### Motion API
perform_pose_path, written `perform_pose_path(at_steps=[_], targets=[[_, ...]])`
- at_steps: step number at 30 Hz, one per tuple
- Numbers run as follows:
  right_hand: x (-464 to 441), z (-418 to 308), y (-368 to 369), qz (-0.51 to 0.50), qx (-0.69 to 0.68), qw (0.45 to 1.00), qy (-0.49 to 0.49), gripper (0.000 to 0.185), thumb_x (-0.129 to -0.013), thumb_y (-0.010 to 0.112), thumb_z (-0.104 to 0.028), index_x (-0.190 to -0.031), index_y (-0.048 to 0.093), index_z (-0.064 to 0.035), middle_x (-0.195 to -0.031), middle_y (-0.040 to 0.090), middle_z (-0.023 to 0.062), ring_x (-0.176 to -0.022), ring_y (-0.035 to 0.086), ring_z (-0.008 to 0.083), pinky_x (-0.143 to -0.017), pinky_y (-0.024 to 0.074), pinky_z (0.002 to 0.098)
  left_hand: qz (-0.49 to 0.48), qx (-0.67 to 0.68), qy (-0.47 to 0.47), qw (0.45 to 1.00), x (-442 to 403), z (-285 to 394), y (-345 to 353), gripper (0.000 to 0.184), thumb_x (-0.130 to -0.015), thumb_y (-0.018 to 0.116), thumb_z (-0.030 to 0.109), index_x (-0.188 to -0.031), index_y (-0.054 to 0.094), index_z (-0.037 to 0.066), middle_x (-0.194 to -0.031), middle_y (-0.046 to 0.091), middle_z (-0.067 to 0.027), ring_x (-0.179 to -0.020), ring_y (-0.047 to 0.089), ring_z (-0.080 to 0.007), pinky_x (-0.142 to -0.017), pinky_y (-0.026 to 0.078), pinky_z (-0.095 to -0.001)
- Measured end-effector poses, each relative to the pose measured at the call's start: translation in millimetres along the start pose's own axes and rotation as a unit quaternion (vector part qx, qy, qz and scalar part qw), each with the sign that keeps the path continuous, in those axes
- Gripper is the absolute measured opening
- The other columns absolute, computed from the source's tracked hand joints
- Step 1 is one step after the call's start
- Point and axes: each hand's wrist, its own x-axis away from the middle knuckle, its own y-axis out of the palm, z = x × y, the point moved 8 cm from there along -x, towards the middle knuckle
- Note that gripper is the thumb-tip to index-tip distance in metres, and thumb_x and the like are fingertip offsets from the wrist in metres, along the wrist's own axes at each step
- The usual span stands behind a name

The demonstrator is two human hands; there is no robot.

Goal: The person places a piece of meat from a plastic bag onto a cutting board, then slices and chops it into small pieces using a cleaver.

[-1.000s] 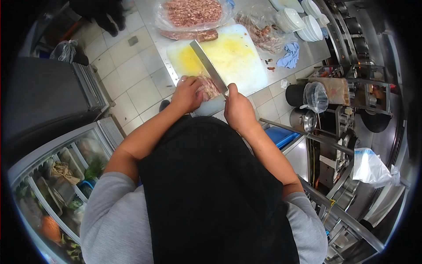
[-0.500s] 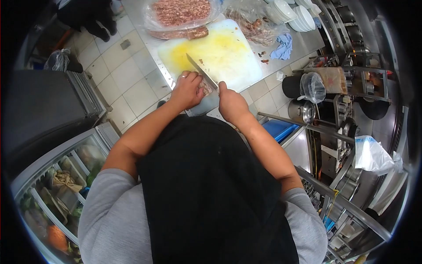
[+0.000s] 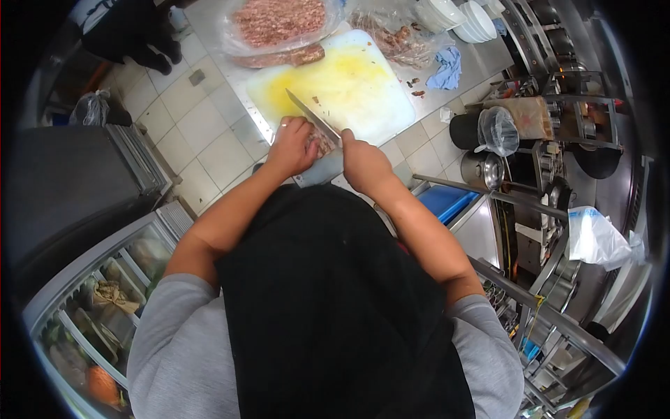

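My right hand [image 3: 365, 163] is wrapped round the handle of a kitchen knife [image 3: 312, 112]. The blade points away from me and to the left over the white, yellow-stained cutting board [image 3: 370, 94]. Just left of the blade, my left hand [image 3: 293, 146], with curled fingers, presses on a piece of meat [image 3: 324, 142] at the board's near end. Cut bits of meat show between that hand and the knife; the fingers partly hide the piece. A long strip of meat [image 3: 283, 57] lies along the board's far left edge.
Behind the board stands a plastic-lined tray of diced meat [image 3: 279, 19]. To its right are a plastic bag with meat [image 3: 391, 35], white bowls [image 3: 478, 24] and a blue cloth [image 3: 445, 68]. A glass-topped fridge [image 3: 91, 307] is at left. Another person [image 3: 132, 31] stands far left.
The knife has shifted slightly left, and a little more meat shows between it and my left hand. Both hands keep their grips. The whole view has turned slightly.
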Motion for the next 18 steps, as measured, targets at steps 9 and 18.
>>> perform_pose_path(at_steps=[9,18], targets=[[-16.6,4.2,25.4,0.029,-0.008,1.000,-0.004,0.023,-0.094,0.051,0.000,-0.117,0.048,0.0032,-0.093,0.073,0.0331,-0.088,0.073,0.0505,-0.079,0.0571,0.0598,-0.023,0.007,0.004,1.000,7.3,-0.4,0.6,0.033,-0.081,0.072,0.008,-0.112,0.065,-0.002,-0.112,0.062,-0.0210,-0.109,0.056,-0.0430,-0.097,0.050,-0.0504],[17.8,-3.0,-2.3,-0.047,0.030,0.998,0.033,0.022,-0.092,0.052,0.002,-0.114,0.048,0.0040,-0.096,0.072,0.0341,-0.092,0.072,0.0520,-0.082,0.0564,0.0601,-0.025,0.024,-0.013,0.999,2.4,-11.8,1.2,0.030,-0.079,0.069,0.006,-0.107,0.064,-0.002,-0.108,0.060,-0.0219,-0.104,0.057,-0.0438,-0.092,0.050,-0.0501]])
